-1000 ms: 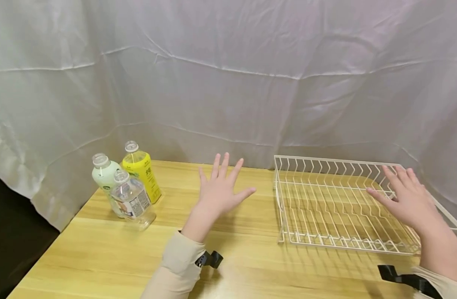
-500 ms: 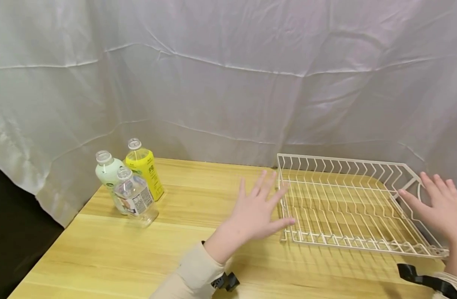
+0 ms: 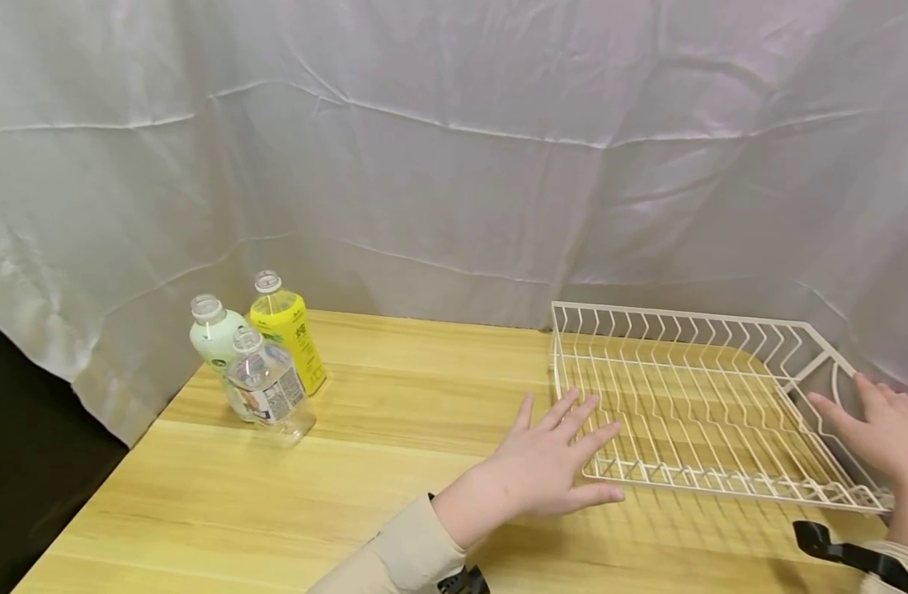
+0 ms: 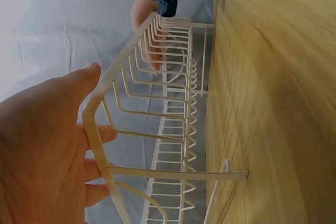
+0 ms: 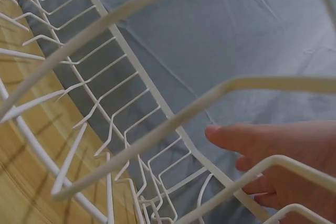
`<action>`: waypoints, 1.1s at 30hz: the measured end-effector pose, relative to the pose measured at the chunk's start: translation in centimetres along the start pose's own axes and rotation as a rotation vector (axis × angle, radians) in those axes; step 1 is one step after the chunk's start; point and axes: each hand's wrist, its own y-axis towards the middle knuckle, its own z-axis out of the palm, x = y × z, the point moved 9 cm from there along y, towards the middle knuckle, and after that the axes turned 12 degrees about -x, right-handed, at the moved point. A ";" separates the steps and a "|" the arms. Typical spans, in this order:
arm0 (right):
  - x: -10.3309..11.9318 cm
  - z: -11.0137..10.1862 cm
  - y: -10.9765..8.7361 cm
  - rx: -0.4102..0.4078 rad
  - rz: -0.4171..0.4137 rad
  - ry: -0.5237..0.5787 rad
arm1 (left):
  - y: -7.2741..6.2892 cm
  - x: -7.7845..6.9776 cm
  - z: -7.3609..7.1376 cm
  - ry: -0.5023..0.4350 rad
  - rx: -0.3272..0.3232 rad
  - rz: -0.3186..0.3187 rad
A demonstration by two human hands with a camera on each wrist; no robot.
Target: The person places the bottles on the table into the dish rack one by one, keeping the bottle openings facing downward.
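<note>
A white wire dish rack [image 3: 669,392] stands on the wooden table. My left hand [image 3: 546,466] is at its front left corner, fingers spread. In the left wrist view, my left hand [image 4: 50,145] lies along the end rail of the dish rack [image 4: 152,174]; its fingertips show past the rail, and contact is hard to tell. Beside the rack's right end is my right hand [image 3: 884,425], fingers extended. Wires of the dish rack [image 5: 173,121] cross in front of my right hand [image 5: 283,156] in the right wrist view. Neither hand visibly grips anything.
Three capless bottles stand close together at the table's left: a pale green bottle [image 3: 216,337], a yellow-labelled bottle [image 3: 294,338] and a clear bottle [image 3: 271,388]. A grey curtain [image 3: 424,165] hangs behind the table [image 3: 275,511].
My left hand has moved right and nearer, from the table's middle to the rack's left corner. My right hand has shifted right, off the rack, and lowered beside its right end. The bottles stay put.
</note>
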 end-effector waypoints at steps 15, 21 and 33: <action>0.7 -0.3 0.2 0.059 0.014 -0.093 | 0.0 0.6 -0.1 0.022 -0.001 0.003; 1.3 -0.2 0.2 0.087 0.005 -0.095 | -0.2 1.4 0.1 -0.003 0.000 -0.020; 5.1 1.8 0.2 0.226 -0.046 -0.075 | -1.9 4.9 -0.5 -0.107 0.016 -0.100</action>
